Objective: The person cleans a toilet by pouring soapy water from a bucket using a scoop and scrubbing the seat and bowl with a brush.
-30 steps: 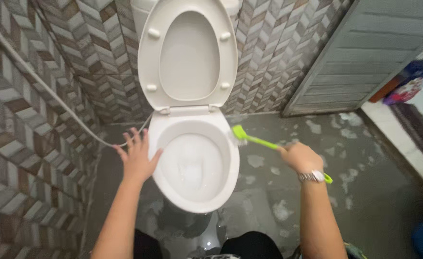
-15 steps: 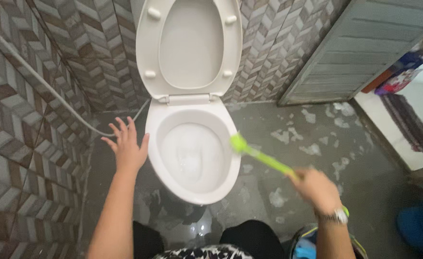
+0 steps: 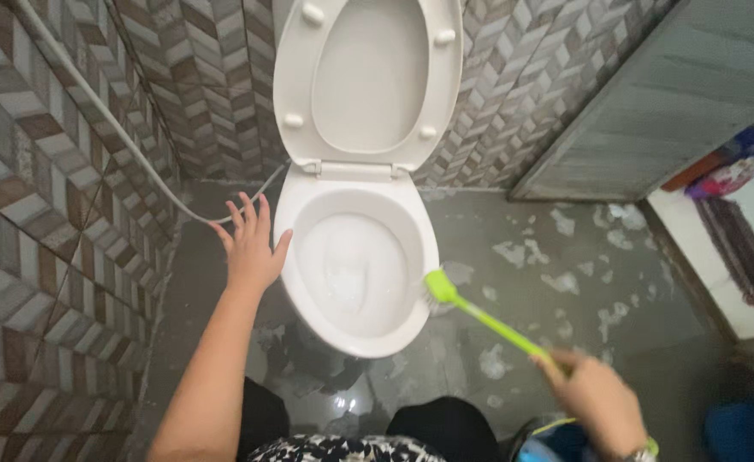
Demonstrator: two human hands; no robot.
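While my right hand [image 3: 597, 395] is wrapped around the far end of the green toilet brush [image 3: 479, 315], its grip closed on the handle, the bristle head sits against the outer right edge of the white toilet bowl [image 3: 308, 299], just at the rim. From the head view, the handle runs up and left from my fist to that rim, so the brush is working the outside lip, not the foamy water inside.

My left hand [image 3: 251, 248] is spread wide, fingers apart, holding nothing; it rests at or just beside the bowl's left rim, and I cannot tell whether the palm truly bears on it. Behind it the seat and lid [image 3: 368, 81] stand raised against the chevron-tiled wall [image 3: 69, 214], and a thin hose [image 3: 120, 128] trails down that wall to the floor.

To do this stroke well, I judge I should keep the bristles pressed flat to the rim and follow its curve in short passes, steadying myself with the open hand. The grey floor [image 3: 565, 257] is wet and patched with suds, so footing looks slippery; I would keep my weight low and centred.
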